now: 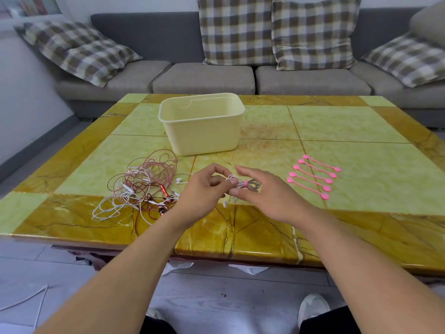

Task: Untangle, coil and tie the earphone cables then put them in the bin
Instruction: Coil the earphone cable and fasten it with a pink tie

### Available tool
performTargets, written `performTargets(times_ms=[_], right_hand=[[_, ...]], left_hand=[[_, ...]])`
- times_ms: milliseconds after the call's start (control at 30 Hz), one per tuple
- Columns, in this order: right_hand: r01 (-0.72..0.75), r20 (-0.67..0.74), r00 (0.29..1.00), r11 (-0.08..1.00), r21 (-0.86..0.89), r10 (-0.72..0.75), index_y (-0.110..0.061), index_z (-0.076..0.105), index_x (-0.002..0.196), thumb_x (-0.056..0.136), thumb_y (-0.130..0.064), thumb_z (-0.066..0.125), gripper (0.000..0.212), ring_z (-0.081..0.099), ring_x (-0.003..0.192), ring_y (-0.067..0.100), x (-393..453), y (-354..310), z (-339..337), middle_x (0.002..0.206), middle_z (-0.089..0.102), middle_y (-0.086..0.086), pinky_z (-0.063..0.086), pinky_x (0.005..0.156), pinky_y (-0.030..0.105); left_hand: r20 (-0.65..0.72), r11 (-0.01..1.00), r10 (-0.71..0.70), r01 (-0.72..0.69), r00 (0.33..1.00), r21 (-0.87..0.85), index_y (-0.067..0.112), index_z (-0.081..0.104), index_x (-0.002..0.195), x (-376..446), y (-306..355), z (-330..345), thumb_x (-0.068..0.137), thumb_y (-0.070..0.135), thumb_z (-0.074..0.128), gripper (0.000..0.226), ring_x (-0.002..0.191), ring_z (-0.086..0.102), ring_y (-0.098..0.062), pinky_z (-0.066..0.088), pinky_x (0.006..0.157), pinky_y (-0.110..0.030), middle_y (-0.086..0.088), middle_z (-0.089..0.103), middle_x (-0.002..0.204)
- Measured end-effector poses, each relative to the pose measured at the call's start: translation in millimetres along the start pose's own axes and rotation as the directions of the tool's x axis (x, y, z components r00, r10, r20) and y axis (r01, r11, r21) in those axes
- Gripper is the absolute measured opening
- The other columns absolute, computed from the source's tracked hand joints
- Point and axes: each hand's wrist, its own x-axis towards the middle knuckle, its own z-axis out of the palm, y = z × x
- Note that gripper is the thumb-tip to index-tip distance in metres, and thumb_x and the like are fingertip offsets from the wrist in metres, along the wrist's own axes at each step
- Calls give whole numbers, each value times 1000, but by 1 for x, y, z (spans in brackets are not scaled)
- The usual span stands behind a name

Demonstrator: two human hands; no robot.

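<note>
A small white earphone coil with a pink tie round it is held just above the table near the front edge. My left hand pinches its left end between thumb and fingers. My right hand holds the coil from the right with thumb and curled lower fingers, index finger stretched out. A tangled heap of pink, white and red earphone cables lies on the table to the left of my hands. The pale yellow bin stands behind them, nothing visible inside. Several pink ties lie in a row at the right.
The yellow-green marble table stretches wide behind and right of the bin. A grey sofa with checked cushions runs along its far side. A white cable lies on the floor at lower left.
</note>
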Motion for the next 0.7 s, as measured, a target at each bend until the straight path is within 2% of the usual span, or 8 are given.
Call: performTargets(times_ms=[67, 133, 267, 433, 500, 567, 633, 700], right_hand=[[19, -4, 1000, 1000, 1, -19, -40, 60, 137, 93, -44, 69, 45, 57, 118, -1, 0, 0, 5, 129, 65, -21, 43, 93, 24], [23, -25, 999, 1000, -9, -23, -39, 67, 125, 93, -42, 69, 32, 63, 105, 2, 1, 0, 7, 112, 72, -18, 50, 89, 30], [4, -1, 1000, 1000, 28, -4, -38, 66, 122, 89, -46, 73, 34, 63, 105, 2, 5, 0, 12, 110, 71, -18, 49, 89, 27], [6, -9, 1000, 1000, 9, -6, -26, 65, 108, 88, -39, 76, 26, 62, 81, 8, 9, 0, 21, 93, 69, -9, 46, 70, 28], [12, -2, 1000, 1000, -5, -12, -24, 63, 110, 88, -35, 77, 29, 64, 84, 11, 12, 0, 25, 95, 69, -8, 49, 74, 32], [11, -26, 1000, 1000, 20, -11, -29, 58, 120, 88, -33, 77, 37, 65, 85, 9, 14, -1, 27, 98, 70, -9, 49, 73, 29], [20, -47, 999, 999, 42, -18, -39, 49, 133, 89, -30, 76, 53, 64, 79, 7, 17, -2, 27, 96, 69, -9, 45, 68, 24], [28, -49, 998, 997, 70, -24, -43, 51, 134, 91, -28, 74, 51, 65, 76, 6, 18, -1, 27, 93, 69, -10, 50, 69, 26]], left_hand=[[-18, 1000, 11, -12, 1000, -23, 11, 62, 106, 0, 1, 1, 95, 27, 69, 21, 80, 68, -24, 52, 81, -41, -10, 78, 88], [-27, 997, 4, -6, 1000, -72, 9, 63, 106, 1, 2, 1, 95, 24, 70, 19, 82, 71, -29, 57, 83, -41, -16, 77, 91], [-64, 990, -2, -7, 998, -144, 5, 64, 106, 1, 4, 1, 94, 15, 71, 18, 73, 69, -25, 58, 70, -34, -24, 72, 86], [-161, 990, -9, -14, 987, -140, 6, 65, 110, 5, 5, -1, 93, 16, 73, 21, 72, 69, -23, 57, 67, -29, -24, 71, 81], [-172, 990, -22, -2, 985, -142, 7, 65, 109, 6, 6, -3, 93, 18, 73, 21, 69, 65, -19, 54, 66, -26, -15, 70, 72], [-161, 983, -50, 20, 986, -184, 5, 66, 107, 7, 6, -4, 93, 18, 72, 20, 66, 62, -17, 54, 64, -25, -8, 69, 69], [-162, 980, -71, 39, 984, -193, 5, 67, 105, 7, 7, -6, 94, 20, 71, 19, 62, 59, -14, 53, 63, -25, -8, 69, 70], [-160, 979, -88, 56, 983, -195, 5, 67, 105, 6, 9, -6, 94, 22, 71, 20, 63, 60, -14, 53, 66, -26, -12, 73, 78]])
